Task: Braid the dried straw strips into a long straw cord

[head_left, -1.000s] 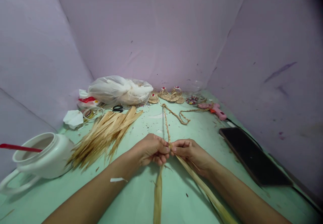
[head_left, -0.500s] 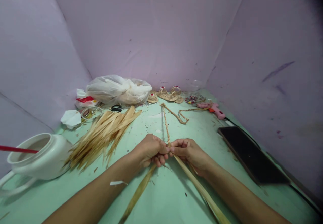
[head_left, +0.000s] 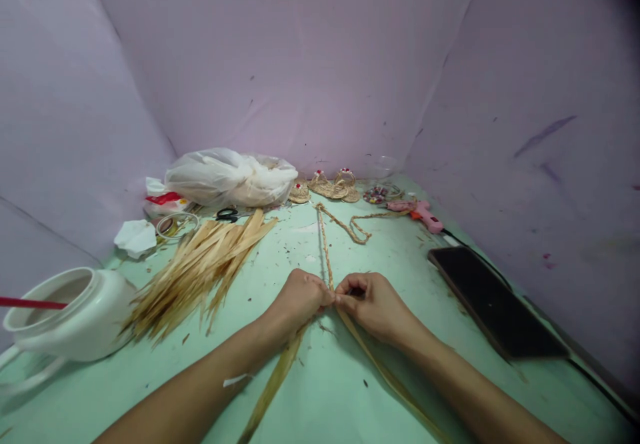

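1. Straw-coloured braided cord (head_left: 325, 247) runs taut from the far part of the pale green table (head_left: 325, 404) to the person's fingertips at the centre; its other length lies slack toward the pink glue gun (head_left: 425, 215).
2. The left hand (head_left: 300, 299), knuckles up, closes on the cord's near end. The right hand (head_left: 374, 304) holds the same spot in a narrow pinch of thumb and forefinger, the fingertips of both hands meeting there.
3. One loose leaf strip (head_left: 274, 387) trails from under the left hand, another leaf strip (head_left: 381, 371) from under the right, both toward the person.
4. If either pinch slackened, the newest turns could open, since only the fingers appear to secure that end. Uneven pull might leave it lumpy; a hard tug could split a dry strip.
5. A trailing strip could snag under a forearm. The slack length could catch on the glue gun if dragged; whether they touch is unclear.
6. The crossing itself is hidden by the fingertips, so the strands cannot be counted. Most left fingers are out of sight beneath that hand. What anchors the cord's far bend is too small to tell.
7. Both strips leave the bottom edge, and the white pot (head_left: 75, 324) is cut off at the left.
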Demonstrator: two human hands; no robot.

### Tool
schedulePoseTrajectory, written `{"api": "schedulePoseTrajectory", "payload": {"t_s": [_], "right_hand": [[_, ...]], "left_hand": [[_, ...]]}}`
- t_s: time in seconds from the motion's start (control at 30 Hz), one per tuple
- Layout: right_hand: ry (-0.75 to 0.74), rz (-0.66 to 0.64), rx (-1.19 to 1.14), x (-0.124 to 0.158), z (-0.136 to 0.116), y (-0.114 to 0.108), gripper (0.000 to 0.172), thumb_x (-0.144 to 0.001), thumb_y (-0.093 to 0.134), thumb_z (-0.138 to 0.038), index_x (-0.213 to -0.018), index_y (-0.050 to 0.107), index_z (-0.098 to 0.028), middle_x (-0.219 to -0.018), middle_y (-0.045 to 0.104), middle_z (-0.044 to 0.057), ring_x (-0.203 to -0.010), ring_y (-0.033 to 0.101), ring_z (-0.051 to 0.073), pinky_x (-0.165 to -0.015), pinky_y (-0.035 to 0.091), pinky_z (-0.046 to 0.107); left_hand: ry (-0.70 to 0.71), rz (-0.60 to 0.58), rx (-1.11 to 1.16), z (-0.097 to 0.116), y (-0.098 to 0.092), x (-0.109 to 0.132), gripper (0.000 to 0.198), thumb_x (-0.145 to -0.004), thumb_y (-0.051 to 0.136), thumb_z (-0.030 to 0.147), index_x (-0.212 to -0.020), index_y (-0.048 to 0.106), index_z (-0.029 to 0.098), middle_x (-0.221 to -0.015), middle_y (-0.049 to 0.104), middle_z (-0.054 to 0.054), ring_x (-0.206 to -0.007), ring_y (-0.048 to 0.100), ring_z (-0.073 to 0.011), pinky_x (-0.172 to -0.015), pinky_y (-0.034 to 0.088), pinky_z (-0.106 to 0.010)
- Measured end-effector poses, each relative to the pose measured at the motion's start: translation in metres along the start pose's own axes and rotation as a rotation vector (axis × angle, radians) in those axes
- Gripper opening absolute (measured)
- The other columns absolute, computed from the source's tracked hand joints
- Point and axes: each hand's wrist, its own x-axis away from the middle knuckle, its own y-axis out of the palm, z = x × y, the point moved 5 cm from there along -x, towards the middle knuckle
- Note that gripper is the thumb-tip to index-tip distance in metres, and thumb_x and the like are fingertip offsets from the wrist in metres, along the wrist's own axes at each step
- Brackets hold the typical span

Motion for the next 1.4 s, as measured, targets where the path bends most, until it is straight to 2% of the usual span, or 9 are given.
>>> {"api": "schedulePoseTrajectory", "payload": {"t_s": [0.17, 0.3, 0.53, 0.7, 0.87, 1.0, 1.13, 1.27, 1.4], "right_hand": [[0.065, -0.18, -0.099, 0.0, -0.005, -0.004, 0.016, -0.06, 0.058, -0.028, -0.06, 0.061, -0.012, -0.046, 0.043, -0.004, -0.044, 0.032, 0.006, -0.043, 0.024, 0.02], [0.203, -0.124, -0.101, 0.001, -0.005, -0.014, 0.02, -0.058, 0.059, -0.031, -0.051, 0.052, -0.013, -0.04, 0.031, -0.007, -0.039, 0.021, 0.004, -0.039, 0.015, 0.02], [0.317, -0.106, -0.163, 0.015, -0.015, -0.001, 0.009, -0.058, 0.052, -0.021, -0.051, 0.05, -0.016, -0.038, 0.039, -0.005, -0.034, 0.03, 0.005, -0.036, 0.022, 0.02], [0.024, -0.006, 0.158, 0.026, -0.025, 0.015, 0.01, -0.061, 0.048, -0.016, -0.054, 0.055, -0.015, -0.047, 0.051, -0.001, -0.044, 0.04, 0.007, -0.042, 0.027, 0.019], [-0.183, -0.031, 0.316, 0.035, -0.036, 0.017, 0.018, -0.069, 0.046, -0.019, -0.055, 0.057, -0.015, -0.049, 0.051, -0.001, -0.046, 0.039, 0.008, -0.045, 0.025, 0.021], [-0.011, -0.252, 0.066, 0.026, -0.028, 0.003, 0.022, -0.067, 0.055, -0.03, -0.05, 0.055, -0.015, -0.044, 0.049, -0.001, -0.041, 0.039, 0.008, -0.042, 0.027, 0.021], [0.167, 0.04, -0.377, 0.012, -0.02, -0.022, 0.017, -0.064, 0.061, -0.03, -0.062, 0.053, -0.015, -0.057, 0.055, 0.0, -0.052, 0.05, 0.009, -0.052, 0.039, 0.021], [0.355, -0.226, -0.781, 0.015, -0.017, 0.008, 0.02, -0.063, 0.063, -0.021, -0.077, 0.051, -0.015, -0.062, 0.054, -0.001, -0.054, 0.054, 0.009, -0.054, 0.042, 0.022], [0.38, -0.276, -0.741, 0.017, -0.013, 0.021, 0.013, -0.064, 0.059, -0.019, -0.061, 0.047, -0.014, -0.044, 0.036, -0.007, -0.036, 0.029, 0.002, -0.035, 0.019, 0.015]], "left_hand": [[0.074, 0.024, -0.046, -0.002, -0.005, -0.007, 0.008, -0.052, 0.049, 0.009, -0.045, 0.05, 0.013, -0.036, 0.035, 0.005, -0.037, 0.025, -0.0039, -0.039, 0.018, -0.02], [0.09, 0.034, -0.068, -0.003, -0.005, -0.008, 0.01, -0.052, 0.049, 0.01, -0.042, 0.049, 0.013, -0.036, 0.034, 0.005, -0.038, 0.026, -0.0042, -0.04, 0.019, -0.02], [0.118, 0.089, -0.127, -0.003, -0.004, -0.008, 0.009, -0.05, 0.047, 0.01, -0.041, 0.048, 0.013, -0.036, 0.035, 0.005, -0.038, 0.027, -0.0045, -0.038, 0.019, -0.019], [0.028, 0.02, 0.008, -0.005, 0.002, -0.003, 0.016, -0.049, 0.041, 0.01, -0.036, 0.035, 0.016, -0.032, 0.026, 0.006, -0.033, 0.018, -0.0036, -0.035, 0.011, -0.021], [0.07, -0.017, -0.03, -0.001, 0.0, -0.002, 0.01, -0.045, 0.041, 0.007, -0.042, 0.049, 0.013, -0.035, 0.037, 0.004, -0.034, 0.026, -0.0039, -0.036, 0.017, -0.019], [0.077, -0.099, -0.059, -0.001, -0.003, -0.006, 0.004, -0.048, 0.048, 0.011, -0.045, 0.051, 0.012, -0.035, 0.034, 0.005, -0.035, 0.025, -0.0038, -0.036, 0.015, -0.02], [0.076, -0.175, -0.004, -0.001, -0.002, -0.005, 0.005, -0.051, 0.05, 0.017, -0.047, 0.049, 0.014, -0.034, 0.03, 0.007, -0.032, 0.018, -0.0029, -0.036, 0.009, -0.021], [0.088, -0.193, 0.071, -0.004, 0.003, -0.005, 0.011, -0.053, 0.052, 0.02, -0.047, 0.045, 0.014, -0.035, 0.03, 0.007, -0.033, 0.018, -0.0024, -0.037, 0.01, -0.021], [0.102, -0.179, 0.013, -0.004, 0.003, -0.005, 0.01, -0.054, 0.053, 0.021, -0.05, 0.047, 0.014, -0.036, 0.032, 0.007, -0.035, 0.02, -0.003, -0.037, 0.011, -0.021]]}}
